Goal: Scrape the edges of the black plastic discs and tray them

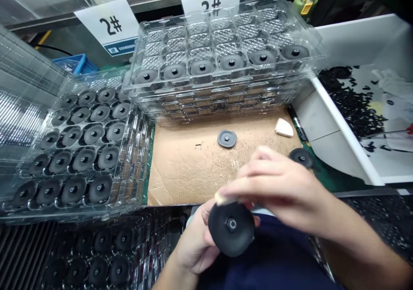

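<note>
My left hand (197, 240) grips a round black rubber-like disc (237, 242) from behind, tilted so its face with a small central hub shows. Over the disc's upper edge, my right hand (277, 186) pinches a small cream-coloured pad (223, 198) against the rim. The right fingers are slightly blurred, and the left fingers are partly hidden behind the disc. Beyond my hands, a similar grey-black disc (226, 139) lies on a cardboard sheet (177, 169). Another disc (301, 157) rests by the cardboard's right edge.
Stacked clear trays (219, 87) stand at the back, discs in the top one's front row. More disc-filled trays (93, 135) are on the left. A white bin (348, 131) at right contains small black pieces. A white block (284, 128) and a black pen-like tool (297, 124) lie nearby.
</note>
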Available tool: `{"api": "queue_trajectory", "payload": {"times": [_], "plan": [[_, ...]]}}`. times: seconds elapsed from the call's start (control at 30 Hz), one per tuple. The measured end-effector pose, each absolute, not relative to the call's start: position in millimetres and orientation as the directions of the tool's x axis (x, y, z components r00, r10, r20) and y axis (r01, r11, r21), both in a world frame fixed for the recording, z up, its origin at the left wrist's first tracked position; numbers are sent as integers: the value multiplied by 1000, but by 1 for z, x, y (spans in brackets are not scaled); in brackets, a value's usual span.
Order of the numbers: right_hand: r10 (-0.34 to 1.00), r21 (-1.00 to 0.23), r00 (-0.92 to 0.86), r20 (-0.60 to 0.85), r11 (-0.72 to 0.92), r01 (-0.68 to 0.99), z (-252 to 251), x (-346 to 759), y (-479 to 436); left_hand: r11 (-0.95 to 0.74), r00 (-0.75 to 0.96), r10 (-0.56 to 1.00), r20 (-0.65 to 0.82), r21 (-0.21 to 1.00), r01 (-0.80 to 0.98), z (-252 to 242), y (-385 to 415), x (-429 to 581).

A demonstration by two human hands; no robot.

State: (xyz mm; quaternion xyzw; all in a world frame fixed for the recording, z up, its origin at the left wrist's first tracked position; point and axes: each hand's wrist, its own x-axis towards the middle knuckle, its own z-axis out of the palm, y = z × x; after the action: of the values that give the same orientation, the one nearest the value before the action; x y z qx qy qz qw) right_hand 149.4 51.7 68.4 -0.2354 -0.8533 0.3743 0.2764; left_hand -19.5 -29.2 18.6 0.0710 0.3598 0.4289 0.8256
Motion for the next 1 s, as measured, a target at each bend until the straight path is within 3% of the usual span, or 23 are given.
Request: {"api": "queue_trajectory", "payload": {"times": [0.13,0.2,0.27,0.43,0.7,0.9,1.0], "plan": [[881,-880,-472,29,246,405,27,163,47,477,330,870,-367,453,-753,16,-32,-29],[929,-887,-353,-107,71,456,-5,162,36,412,262,902,-342,507,-757,10,-34,-33],[946,-867,-282,-160,2,499,-37,157,26,367,202,920,-336,555,-746,5,-36,-36],[951,-820,-266,-155,27,572,-77,145,11,307,79,933,-352,657,-688,-1,-38,-41],[933,-773,-320,-162,81,629,-78,141,0,233,-12,947,-320,714,-661,-1,-39,-42],[925,-787,-352,-142,110,607,-70,137,0,243,-124,913,-389,762,-600,9,-40,-37],[923,-804,-366,-115,130,580,-64,134,2,269,-84,916,-392,755,-598,10,-41,-38]]}}
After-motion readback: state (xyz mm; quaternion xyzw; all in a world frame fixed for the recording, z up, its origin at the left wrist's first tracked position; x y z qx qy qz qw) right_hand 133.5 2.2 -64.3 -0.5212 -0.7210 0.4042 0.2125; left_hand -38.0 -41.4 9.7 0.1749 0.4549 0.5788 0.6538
